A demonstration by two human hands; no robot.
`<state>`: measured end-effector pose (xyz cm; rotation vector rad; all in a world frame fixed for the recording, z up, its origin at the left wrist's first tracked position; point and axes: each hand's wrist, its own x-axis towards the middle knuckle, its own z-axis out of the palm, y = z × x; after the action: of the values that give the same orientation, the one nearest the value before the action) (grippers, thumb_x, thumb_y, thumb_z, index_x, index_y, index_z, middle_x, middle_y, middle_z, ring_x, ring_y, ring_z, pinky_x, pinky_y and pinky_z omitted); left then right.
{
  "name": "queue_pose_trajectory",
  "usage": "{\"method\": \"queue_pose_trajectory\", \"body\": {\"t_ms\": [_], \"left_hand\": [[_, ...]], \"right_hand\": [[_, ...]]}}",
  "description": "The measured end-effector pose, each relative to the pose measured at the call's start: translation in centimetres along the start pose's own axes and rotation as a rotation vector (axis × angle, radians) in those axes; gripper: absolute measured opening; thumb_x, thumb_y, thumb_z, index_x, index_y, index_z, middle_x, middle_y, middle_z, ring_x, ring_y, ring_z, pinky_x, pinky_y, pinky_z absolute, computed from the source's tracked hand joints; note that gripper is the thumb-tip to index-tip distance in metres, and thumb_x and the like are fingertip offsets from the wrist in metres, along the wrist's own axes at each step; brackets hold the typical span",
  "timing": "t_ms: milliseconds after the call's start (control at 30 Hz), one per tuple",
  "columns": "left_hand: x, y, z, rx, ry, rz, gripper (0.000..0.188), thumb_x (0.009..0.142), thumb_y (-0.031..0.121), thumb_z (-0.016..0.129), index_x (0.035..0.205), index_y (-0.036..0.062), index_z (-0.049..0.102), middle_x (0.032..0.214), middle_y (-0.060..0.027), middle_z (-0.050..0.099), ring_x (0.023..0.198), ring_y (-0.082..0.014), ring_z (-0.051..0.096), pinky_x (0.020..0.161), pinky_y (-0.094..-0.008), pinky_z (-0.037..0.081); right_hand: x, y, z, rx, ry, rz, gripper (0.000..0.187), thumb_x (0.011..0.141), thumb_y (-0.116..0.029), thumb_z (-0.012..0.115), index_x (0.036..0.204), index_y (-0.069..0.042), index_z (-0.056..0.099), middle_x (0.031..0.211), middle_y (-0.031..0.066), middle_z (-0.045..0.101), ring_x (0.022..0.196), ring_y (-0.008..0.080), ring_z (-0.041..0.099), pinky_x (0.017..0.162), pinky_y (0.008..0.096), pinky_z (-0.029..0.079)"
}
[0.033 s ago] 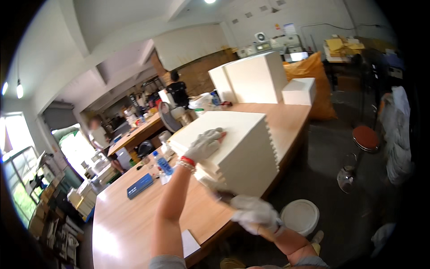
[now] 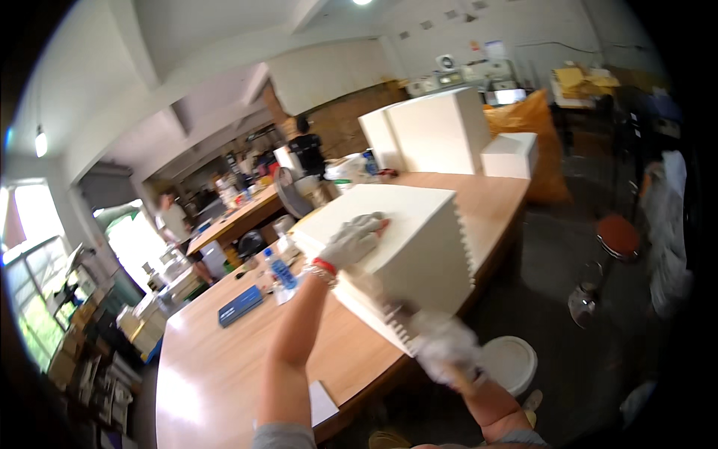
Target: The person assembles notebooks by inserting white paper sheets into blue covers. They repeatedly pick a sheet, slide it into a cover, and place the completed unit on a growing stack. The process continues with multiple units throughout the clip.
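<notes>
Resting left hand (image 2: 353, 241) on white box (image 2: 428, 254) with fingers (image 2: 368, 221) slightly apart; gripping blurred brush-like tool (image 2: 402, 307) in curled right hand (image 2: 447, 348).

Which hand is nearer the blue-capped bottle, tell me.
Left. The left hand lies on the white box, right of the bottle; the right hand is farther off, by the table's edge.

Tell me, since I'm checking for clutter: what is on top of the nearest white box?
The gloved left hand rests on the white box; nothing else shows on top. Whatever lies beneath the hand is covered.
</notes>
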<state>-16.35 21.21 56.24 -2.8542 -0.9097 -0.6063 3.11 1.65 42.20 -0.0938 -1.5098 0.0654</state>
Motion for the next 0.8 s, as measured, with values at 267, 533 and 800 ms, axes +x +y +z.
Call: {"method": "queue_pose_trajectory", "body": {"t_ms": [267,533,800], "left_hand": [[-0.2,2.6,-1.4,0.023,-0.091,-0.115,0.043,0.093,0.029,0.039,0.13,0.014,0.056,0.136,-0.0094,0.05,0.123,-0.0288,0.046,0.104,-0.0413,0.033],[0.2,1.8,-0.4,0.073,-0.046,-0.103,0.041,0.091,0.027,0.04,0.128,0.0172,0.056,0.137,-0.0032,0.049,0.128,-0.0238,0.042,0.104,-0.042,0.033],[0.3,2.2,-0.6,0.039,0.013,-0.06,0.041,0.093,0.03,0.039,0.127,0.0178,0.058,0.136,-0.0037,0.05,0.127,-0.025,0.043,0.104,-0.0409,0.033]], "right_hand": [[0.5,-2.6,1.7,-0.202,-0.095,0.022,0.015,0.08,0.006,0.062,0.091,-0.005,0.064,0.101,0.0183,0.065,0.088,0.0322,0.065,0.079,0.0353,0.055],[-0.9,0.0,1.3,-0.384,0.07,0.091,0.018,0.073,0.005,0.068,0.085,-0.008,0.064,0.099,0.0199,0.065,0.087,0.0362,0.065,0.076,0.0383,0.054],[-1.2,0.1,-0.6,-0.262,-0.013,0.136,0.014,0.08,0.005,0.064,0.09,-0.004,0.059,0.107,0.0235,0.062,0.096,0.0344,0.063,0.085,0.0406,0.052]]}}
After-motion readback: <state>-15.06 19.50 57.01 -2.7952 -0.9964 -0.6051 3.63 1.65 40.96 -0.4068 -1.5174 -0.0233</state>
